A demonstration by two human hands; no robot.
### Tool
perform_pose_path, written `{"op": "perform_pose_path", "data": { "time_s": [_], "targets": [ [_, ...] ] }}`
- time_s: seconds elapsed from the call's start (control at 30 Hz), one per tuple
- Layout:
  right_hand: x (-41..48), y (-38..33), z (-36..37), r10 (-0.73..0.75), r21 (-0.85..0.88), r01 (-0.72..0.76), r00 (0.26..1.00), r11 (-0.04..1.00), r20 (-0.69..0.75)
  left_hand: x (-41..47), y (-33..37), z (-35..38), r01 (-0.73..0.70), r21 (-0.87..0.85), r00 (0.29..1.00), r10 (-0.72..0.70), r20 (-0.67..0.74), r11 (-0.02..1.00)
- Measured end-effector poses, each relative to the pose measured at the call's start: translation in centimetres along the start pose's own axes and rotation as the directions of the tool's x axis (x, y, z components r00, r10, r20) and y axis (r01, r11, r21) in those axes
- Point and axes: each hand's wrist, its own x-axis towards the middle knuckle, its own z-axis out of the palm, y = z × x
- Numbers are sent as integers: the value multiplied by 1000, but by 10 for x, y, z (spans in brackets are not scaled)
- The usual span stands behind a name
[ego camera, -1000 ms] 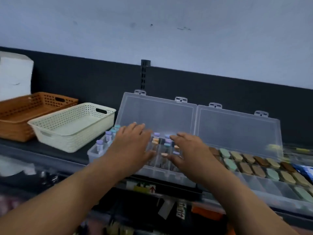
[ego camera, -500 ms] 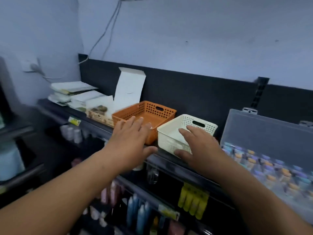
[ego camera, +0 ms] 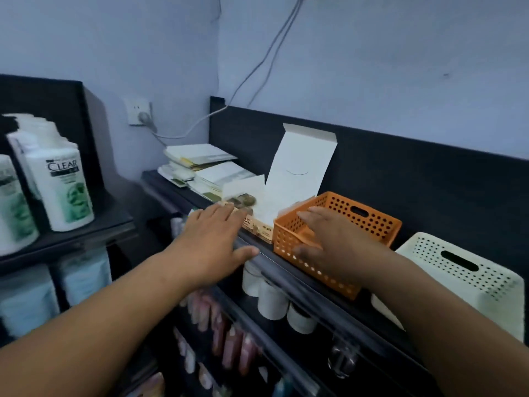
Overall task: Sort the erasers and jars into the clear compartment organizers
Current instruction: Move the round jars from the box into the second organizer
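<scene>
Both hands reach forward over the dark shelf with straight fingers, and neither holds anything. My left hand hovers in front of an opened cardboard box with a raised white flap; brownish pieces show inside it. My right hand is over the near corner of an orange perforated basket. The clear compartment organizers are out of view.
A cream perforated basket stands right of the orange one. Stacked papers lie at the shelf's far left end. White shampoo bottles fill a side shelf at left. Paper rolls and bottles sit on lower shelves. A plugged-in cable hangs on the wall.
The view has swung left, away from the clear organizers, which have left the frame. Both hands moved left along the shelf, from the organizer past the cream basket to the orange basket and cardboard box.
</scene>
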Motion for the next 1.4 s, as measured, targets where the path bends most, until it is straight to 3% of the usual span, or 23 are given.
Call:
{"op": "perform_pose_path", "data": {
  "time_s": [0.23, 0.43, 0.63, 0.8, 1.03, 1.23, 1.4],
  "targets": [
    [110, 11, -1, -97, 127, 91, 994, 988, 45, 83, -47, 5, 53, -8, 998, -53, -12, 999],
    [190, 20, 10, -120, 87, 112, 988, 990, 96, 145, -70, 40, 54, -87, 995, -46, 87, 995],
    [240, 49, 20, 48, 47, -54, 991, 997, 122, 222, -82, 74, -63, -182, 969, 104, 222, 981],
    [267, 67, 38, 226, 35, -244, 935, 969, 274, 258, -92, 93, -223, -189, 878, 281, 387, 956],
    [291, 62, 59, 357, -95, -347, 859, 933, 366, 280, -110, 108, -365, -281, 795, 454, 402, 888],
    [311, 57, 66, 438, -307, -336, 814, 890, 380, 294, -109, 115, -430, -329, 812, 520, 265, 841],
    [319, 58, 74, 506, -415, -352, 786, 839, 355, 298, -114, 122, -457, -295, 743, 543, 391, 839]
  ]
}}
